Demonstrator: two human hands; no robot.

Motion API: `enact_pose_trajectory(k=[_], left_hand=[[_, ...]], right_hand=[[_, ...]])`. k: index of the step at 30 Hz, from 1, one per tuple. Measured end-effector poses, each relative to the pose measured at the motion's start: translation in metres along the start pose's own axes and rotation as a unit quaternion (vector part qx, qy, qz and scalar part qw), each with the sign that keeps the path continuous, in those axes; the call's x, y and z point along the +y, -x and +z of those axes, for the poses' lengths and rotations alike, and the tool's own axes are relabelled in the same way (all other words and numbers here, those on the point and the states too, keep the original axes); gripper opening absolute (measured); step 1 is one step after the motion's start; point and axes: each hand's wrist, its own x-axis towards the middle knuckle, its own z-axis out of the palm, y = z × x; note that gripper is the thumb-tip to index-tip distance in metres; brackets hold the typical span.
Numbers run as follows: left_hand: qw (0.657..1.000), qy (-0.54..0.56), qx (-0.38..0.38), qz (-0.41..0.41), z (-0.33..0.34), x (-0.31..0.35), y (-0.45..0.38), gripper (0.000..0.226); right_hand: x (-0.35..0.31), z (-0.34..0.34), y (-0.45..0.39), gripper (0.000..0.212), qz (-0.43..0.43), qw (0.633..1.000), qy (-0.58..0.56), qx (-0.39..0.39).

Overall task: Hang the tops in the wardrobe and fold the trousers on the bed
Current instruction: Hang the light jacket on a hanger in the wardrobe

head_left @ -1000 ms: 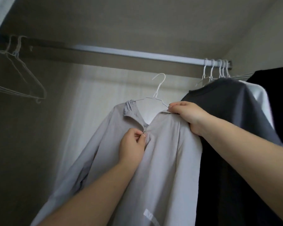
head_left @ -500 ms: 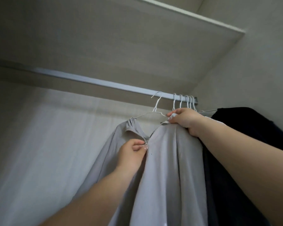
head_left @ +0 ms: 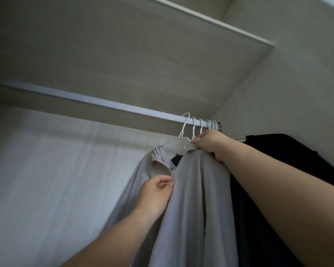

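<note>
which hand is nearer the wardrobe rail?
Right. The right hand grips the grey top at its shoulder, just under the rail by the hanger hooks. The left hand pinches the zip lower down the front.

A pale wood-grain shelf spans the top of the frame from ten to one o'clock, its white front edge running toward two o'clock. Below it, the light back panel fills the eight o'clock area, streaked with soft vertical shading. A plain beige side wall rises at three o'clock, meeting the shelf in the corner.
</note>
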Motion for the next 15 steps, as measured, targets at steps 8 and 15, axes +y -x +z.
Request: enact_pose_trajectory(k=[8,15], left_hand=[[0.999,-0.008,-0.030,-0.036,0.004,-0.016,0.029,0.015],[0.995,-0.023,-0.054,-0.085,0.010,-0.048,0.088,0.020]], right_hand=[[0.009,0.011,0.016,0.029,-0.077,0.963,0.244,0.079],[0.039,0.029,0.073,0.047,-0.210,0.832,0.495,0.133]])
